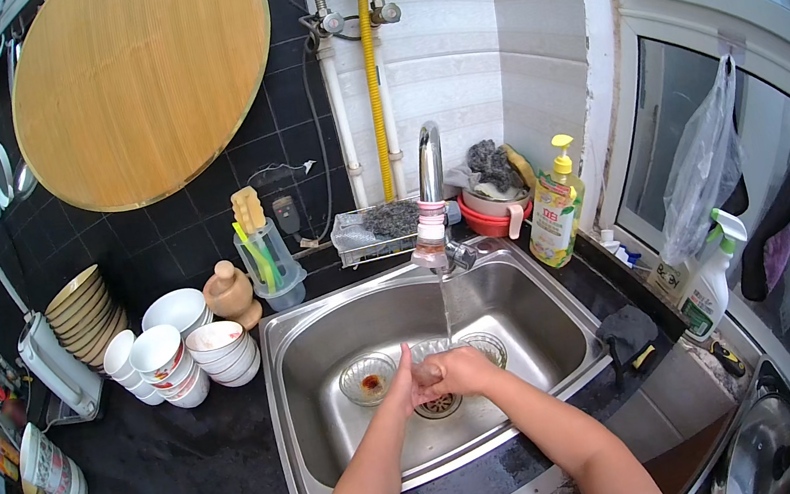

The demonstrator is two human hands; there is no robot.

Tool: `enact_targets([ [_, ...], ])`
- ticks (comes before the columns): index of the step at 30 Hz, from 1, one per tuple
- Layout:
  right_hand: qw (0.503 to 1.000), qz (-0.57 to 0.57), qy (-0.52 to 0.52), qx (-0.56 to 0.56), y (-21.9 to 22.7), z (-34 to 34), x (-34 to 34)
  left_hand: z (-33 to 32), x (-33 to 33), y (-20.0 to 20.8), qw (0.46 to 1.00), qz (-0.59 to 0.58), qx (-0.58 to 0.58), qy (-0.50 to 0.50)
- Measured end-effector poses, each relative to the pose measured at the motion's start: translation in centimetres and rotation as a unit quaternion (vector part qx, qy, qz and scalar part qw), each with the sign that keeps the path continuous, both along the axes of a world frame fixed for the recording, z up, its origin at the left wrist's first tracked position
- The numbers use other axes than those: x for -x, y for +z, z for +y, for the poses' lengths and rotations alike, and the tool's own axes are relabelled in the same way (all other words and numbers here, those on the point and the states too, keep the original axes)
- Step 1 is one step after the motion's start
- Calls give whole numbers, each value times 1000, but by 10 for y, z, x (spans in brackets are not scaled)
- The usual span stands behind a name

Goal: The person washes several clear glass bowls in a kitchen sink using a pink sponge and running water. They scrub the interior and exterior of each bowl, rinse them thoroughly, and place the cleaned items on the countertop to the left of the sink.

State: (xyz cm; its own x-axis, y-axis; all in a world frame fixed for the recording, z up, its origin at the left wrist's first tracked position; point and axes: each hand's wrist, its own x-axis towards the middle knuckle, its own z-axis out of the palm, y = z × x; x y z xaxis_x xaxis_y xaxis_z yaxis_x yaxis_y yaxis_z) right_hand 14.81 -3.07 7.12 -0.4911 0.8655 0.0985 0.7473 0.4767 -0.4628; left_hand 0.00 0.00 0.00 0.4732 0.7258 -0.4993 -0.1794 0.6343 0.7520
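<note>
Left hand (401, 385) and right hand (464, 373) are meeting below a curved chrome faucet (429, 166), apparently rinsing; grip opening and contents cannot be told; turning is probably being needed next.

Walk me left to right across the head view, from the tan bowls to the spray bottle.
Tan bowls, white bowls, knobbed wooden piece, plastic utensil holder, brown-spotted glass bowl, left hand, right hand, yellow-topped pump bottle, white spray bottle.

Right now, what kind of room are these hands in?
Most likely a kitchen: there's a metal sink under a running faucet, stacked white bowls on the dark counter, and a big round wooden board by the wall.
</note>
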Motion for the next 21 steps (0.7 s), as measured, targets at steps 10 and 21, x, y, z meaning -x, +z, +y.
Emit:
enact_targets([
  [10,655,660,-183,319,-13,38,-27,-17,-9,34,965,-247,-77,33],
  [21,703,636,-262,183,-62,72,-41,-23,-16,44,946,-271,-176,35],
])
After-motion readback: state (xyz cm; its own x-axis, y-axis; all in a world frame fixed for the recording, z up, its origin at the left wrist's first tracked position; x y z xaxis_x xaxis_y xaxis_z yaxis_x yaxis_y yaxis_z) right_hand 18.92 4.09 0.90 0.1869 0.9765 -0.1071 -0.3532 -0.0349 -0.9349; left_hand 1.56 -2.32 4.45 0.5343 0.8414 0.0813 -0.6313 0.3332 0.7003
